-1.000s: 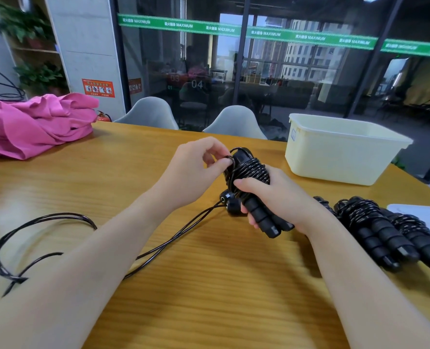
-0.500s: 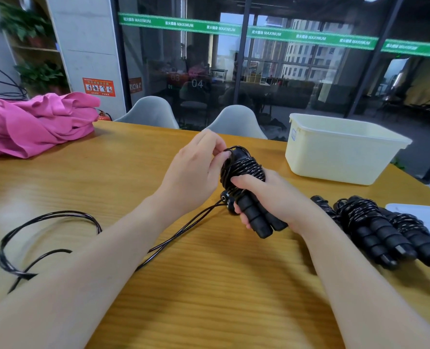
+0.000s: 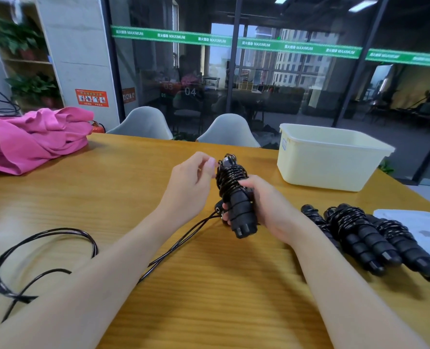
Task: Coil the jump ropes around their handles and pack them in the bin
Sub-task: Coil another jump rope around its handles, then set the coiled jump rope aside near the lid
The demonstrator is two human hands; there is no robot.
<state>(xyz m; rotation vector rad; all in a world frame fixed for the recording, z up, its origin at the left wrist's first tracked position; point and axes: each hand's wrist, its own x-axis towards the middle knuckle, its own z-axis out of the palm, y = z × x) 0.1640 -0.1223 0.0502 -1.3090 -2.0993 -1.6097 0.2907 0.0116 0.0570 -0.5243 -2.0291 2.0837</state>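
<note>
Head view shows the right hand (image 3: 264, 205) gripping the paired handles (image 3: 236, 197) above the desk (image 3: 208, 285), while the left hand (image 3: 191, 182) pinches the cord (image 3: 183, 238) at the coil's top — slack there could let wraps slip loose. Nothing visibly lies in the bin (image 3: 329, 157).

At the middle of the counter (image 3: 88, 197) the right hand (image 3: 264, 205) grips the handles (image 3: 236, 200), with the left hand (image 3: 188, 182) just left of their far end. Loose rope (image 3: 45, 250) trails from them to the near left. Coiled jump ropes (image 3: 359, 235) lie at the near right, the bin (image 3: 329, 159) stands far right, and cloth (image 3: 30, 137) lies far left. Two chairs (image 3: 229, 132) stand behind the counter.
</note>
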